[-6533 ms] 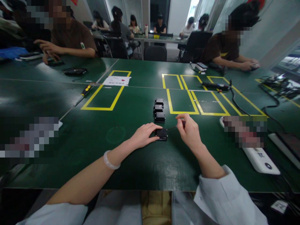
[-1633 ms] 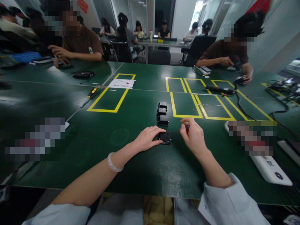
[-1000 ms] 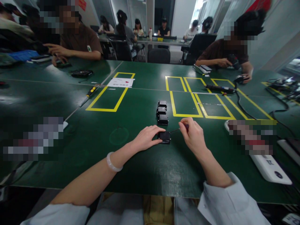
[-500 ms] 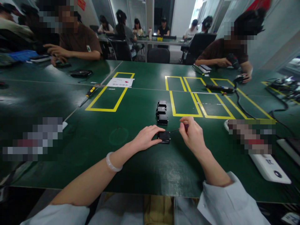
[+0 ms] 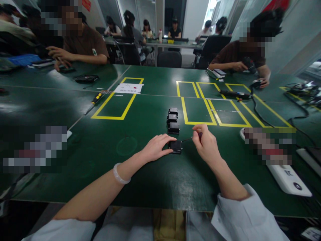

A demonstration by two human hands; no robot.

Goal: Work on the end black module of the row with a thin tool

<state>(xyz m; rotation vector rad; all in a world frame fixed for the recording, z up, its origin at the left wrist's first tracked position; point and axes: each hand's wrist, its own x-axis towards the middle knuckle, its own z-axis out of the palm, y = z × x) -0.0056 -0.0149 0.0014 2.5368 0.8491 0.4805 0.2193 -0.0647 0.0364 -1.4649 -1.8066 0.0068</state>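
A small black rectangular box lies on the green table in front of me. My left hand grips its left side, thumb at the near edge and fingers at the far edge. My right hand is closed around the handle of a thin screwdriver, whose dark shaft points left and meets the right side of the box near its far corner. Most of the handle is hidden in the fingers. Just beyond, three similar black boxes stand in a row leading away from me.
Yellow tape outlines mark the table. A yellow-and-black screwdriver and a white paper lie left. A black cylindrical tool with a cable and a white power strip are right. Two people work across the table.
Almost nothing differs. Both hands, the box and the screwdriver keep their places, with at most a very slight shift at the screwdriver.
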